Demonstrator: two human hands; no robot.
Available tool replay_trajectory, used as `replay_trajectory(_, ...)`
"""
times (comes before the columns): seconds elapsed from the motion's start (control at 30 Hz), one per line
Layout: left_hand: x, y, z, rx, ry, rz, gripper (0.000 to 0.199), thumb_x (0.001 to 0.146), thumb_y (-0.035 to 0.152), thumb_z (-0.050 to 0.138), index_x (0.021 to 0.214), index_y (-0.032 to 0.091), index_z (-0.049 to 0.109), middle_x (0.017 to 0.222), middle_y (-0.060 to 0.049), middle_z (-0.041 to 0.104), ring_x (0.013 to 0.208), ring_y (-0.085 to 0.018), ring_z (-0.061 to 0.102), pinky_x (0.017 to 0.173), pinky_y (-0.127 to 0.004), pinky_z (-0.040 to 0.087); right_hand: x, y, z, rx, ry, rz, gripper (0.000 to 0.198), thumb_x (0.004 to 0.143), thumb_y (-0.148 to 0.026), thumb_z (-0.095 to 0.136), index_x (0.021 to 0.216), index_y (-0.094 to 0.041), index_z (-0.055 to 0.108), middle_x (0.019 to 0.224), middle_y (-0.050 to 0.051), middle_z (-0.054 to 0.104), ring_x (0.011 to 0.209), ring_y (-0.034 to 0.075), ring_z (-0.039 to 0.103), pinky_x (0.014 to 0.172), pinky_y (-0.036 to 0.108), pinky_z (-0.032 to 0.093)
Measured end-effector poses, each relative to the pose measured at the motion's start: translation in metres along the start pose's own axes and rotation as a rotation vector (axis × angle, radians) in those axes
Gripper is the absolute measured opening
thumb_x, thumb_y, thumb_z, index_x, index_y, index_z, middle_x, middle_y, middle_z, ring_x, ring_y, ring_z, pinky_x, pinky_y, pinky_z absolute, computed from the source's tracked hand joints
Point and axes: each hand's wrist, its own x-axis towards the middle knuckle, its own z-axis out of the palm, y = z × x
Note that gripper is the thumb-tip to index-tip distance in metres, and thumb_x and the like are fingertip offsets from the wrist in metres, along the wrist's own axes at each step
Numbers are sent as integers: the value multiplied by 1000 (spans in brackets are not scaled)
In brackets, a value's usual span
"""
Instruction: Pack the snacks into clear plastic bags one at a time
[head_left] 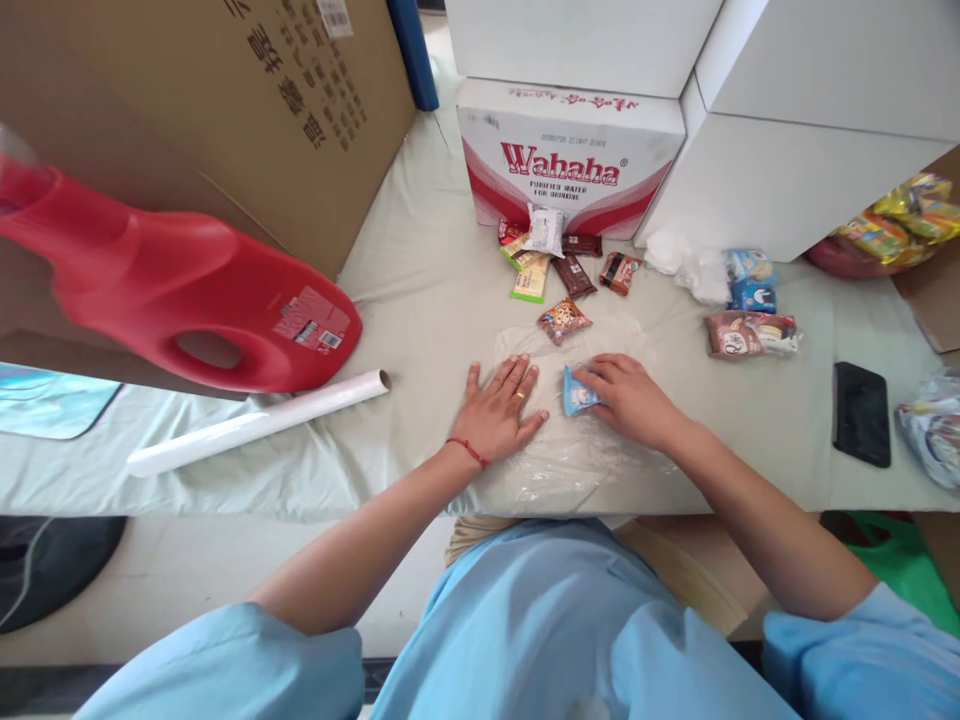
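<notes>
My left hand (495,412) lies flat with its fingers spread, pressing on a sheet of clear plastic film (559,468) on the cloth. To its right, my right hand (634,400) has its fingers closed on a small light-blue snack packet (577,391), which rests on the film. The fingers cover the packet's right end. Just beyond the hands is a brown snack packet (564,321) with a cartoon print. Farther back, several wrapped snacks are heaped, among them a white packet (545,230), a green-edged packet (531,278) and a dark brown bar (574,276).
A white Wahaba-style water carton printed "Wahaha" (555,150) stands behind the snacks. At left are a red jug (187,290), a roll of film (259,422) and a large cardboard box (315,130). To the right lie a brown snack bag (750,334), blue packets (752,280) and a phone (862,414).
</notes>
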Motion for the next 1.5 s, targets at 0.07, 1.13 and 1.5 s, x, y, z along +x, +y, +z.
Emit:
replay_trajectory(0.07, 0, 0, 1, 5, -3, 0, 72, 104, 60, 38, 167, 27, 28, 176, -10, 24, 162, -30, 26, 130, -68, 0, -3, 11, -5, 19, 51, 42, 55, 95, -21, 62, 150, -20, 58, 137, 18, 66, 137, 38, 50, 112, 56, 44)
replay_trajectory(1.13, -32, -26, -4, -132, 107, 278, 52, 106, 27, 41, 158, 28, 46, 153, -10, 61, 154, -24, 44, 132, -58, 16, -118, 6, 17, 342, 263, 150, 61, 99, -46, 66, 155, -28, 50, 156, 16, 52, 145, 32, 50, 116, 56, 48)
replay_trajectory(1.5, -75, -46, -17, -345, -43, 346, 47, 97, 16, 40, 141, 23, 58, 158, -11, 56, 153, -23, 44, 131, -54, 24, -166, -35, 26, 450, 317, 248, 31, 101, -31, 61, 129, -35, 73, 137, 9, 69, 125, 29, 66, 108, 56, 55)
